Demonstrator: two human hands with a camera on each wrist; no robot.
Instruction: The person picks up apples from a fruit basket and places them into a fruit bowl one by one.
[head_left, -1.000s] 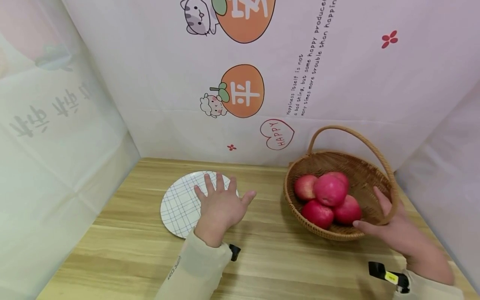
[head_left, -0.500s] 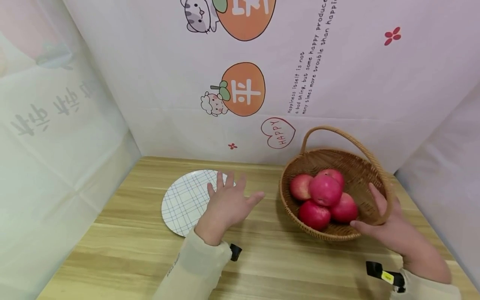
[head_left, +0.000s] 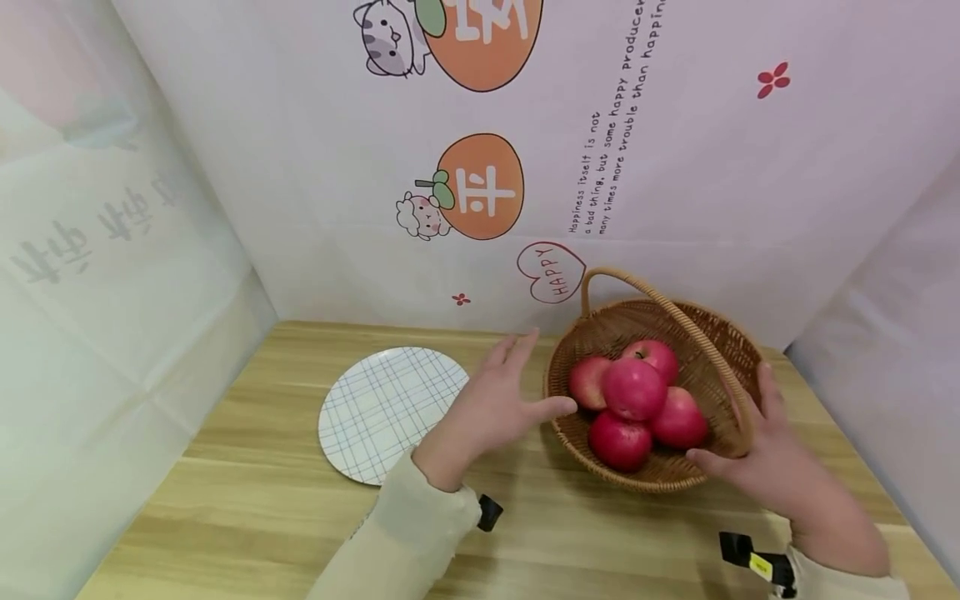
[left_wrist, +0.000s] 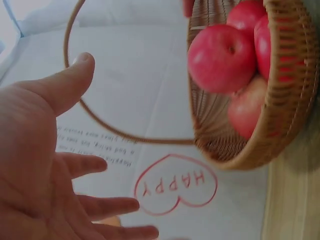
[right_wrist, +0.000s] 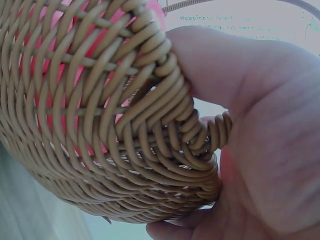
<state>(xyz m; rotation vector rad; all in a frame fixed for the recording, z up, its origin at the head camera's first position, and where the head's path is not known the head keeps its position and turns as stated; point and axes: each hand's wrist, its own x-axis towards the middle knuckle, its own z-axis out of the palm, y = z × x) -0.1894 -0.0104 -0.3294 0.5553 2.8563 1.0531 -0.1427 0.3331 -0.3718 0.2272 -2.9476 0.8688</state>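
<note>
A brown wicker basket with an arched handle stands right of centre in the head view. Several red apples are piled inside it. My right hand grips the basket's right side at the foot of the handle. In the right wrist view the thumb lies over the woven rim, and other fingers are at the basket's underside. My left hand is spread beside the basket's left rim, holding nothing. Its fingers stand apart from the wicker in the left wrist view, with the handle arching behind the thumb.
A round white plate with a blue grid pattern lies on the wooden table, left of my left hand. A printed white cloth hangs behind the table. More pale cloth covers both sides.
My left hand has moved right, from over the plate to the basket's left edge. The basket has shifted slightly left with my right hand on it, and its handle leans further left.
</note>
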